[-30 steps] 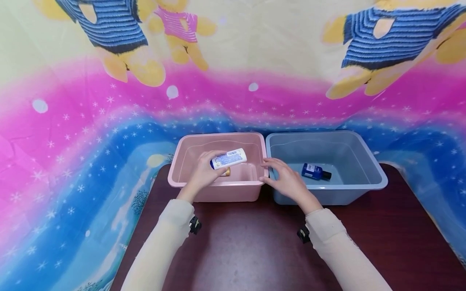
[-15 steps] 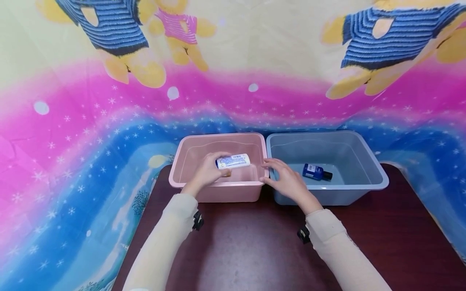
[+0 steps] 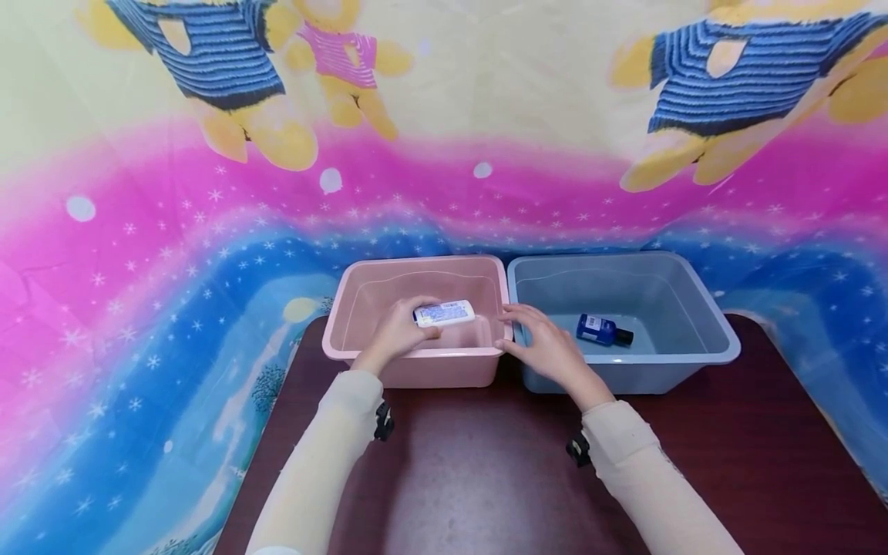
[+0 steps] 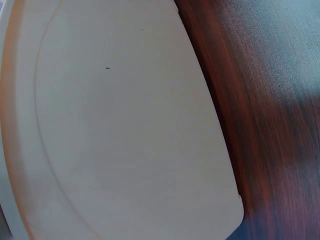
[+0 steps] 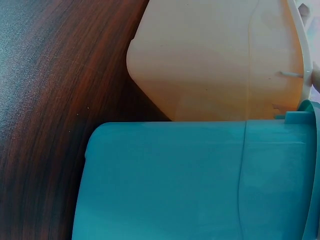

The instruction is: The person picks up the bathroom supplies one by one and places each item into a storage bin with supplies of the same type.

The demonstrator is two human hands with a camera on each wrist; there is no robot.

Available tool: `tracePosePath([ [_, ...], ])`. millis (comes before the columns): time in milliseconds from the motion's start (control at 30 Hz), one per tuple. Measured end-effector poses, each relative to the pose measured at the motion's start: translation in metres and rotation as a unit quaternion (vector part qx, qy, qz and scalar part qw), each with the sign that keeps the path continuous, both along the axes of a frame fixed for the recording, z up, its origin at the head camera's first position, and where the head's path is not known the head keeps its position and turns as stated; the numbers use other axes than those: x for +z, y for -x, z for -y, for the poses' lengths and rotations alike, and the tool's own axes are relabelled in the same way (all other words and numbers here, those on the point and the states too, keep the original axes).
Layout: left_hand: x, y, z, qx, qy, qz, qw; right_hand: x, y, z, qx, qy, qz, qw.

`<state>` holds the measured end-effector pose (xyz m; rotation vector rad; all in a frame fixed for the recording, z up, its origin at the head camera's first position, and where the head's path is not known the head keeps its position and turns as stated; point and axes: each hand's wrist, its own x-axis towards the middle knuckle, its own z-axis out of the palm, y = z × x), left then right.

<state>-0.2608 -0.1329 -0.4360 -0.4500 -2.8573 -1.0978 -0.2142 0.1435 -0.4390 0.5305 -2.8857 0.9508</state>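
My left hand (image 3: 398,331) reaches over the front rim of the pink bin (image 3: 416,370) and grips a white bottle (image 3: 447,314) with a blue-printed label. The bottle lies nearly level over the inside of this bin, its dark blue end in my grasp. At the pink bin's front right corner, my right hand (image 3: 544,343) holds the rim, thumb in front and fingers on the side edge. A fingertip (image 5: 316,76) shows at that rim in the right wrist view. The left wrist view shows only the pink bin's outer wall (image 4: 135,115) and the table, no hand.
A blue-grey bin (image 3: 624,370) stands right beside the pink one. On its floor lies a dark blue bottle (image 3: 603,329) with a black cap. Both bins stand at the back of a dark wooden table (image 3: 472,462), before a printed cloth backdrop (image 3: 444,193).
My left hand has moved slightly right and down into the pink bin with the white bottle, which has tipped more level. A small yellow item under it is now hidden. My right hand stays put.
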Motion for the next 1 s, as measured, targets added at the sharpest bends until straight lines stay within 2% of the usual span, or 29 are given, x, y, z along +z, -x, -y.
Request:
tracePosePath([
  [267,0.001,0.0004,0.0001,-0.005,0.017,-0.001,0.9998,0.0016,-0.0003,0.001,0.003,0.0,-0.001,1.0],
  [467,-0.0017,-0.0013,-0.0007,-0.007,0.005,0.013,0.9999,-0.0007,-0.0009,0.0005,0.001,0.008,0.005,1.0],
  [667,-0.0027,-0.0026,-0.0016,-0.025,0.004,0.012,0.9996,-0.0021,-0.0006,0.0001,0.005,0.008,0.0,1.0],
  [1000,-0.0028,-0.0019,-0.0016,-0.019,-0.036,0.004,0.9991,-0.0017,-0.0016,-0.0011,0.004,0.01,-0.002,0.9999],
])
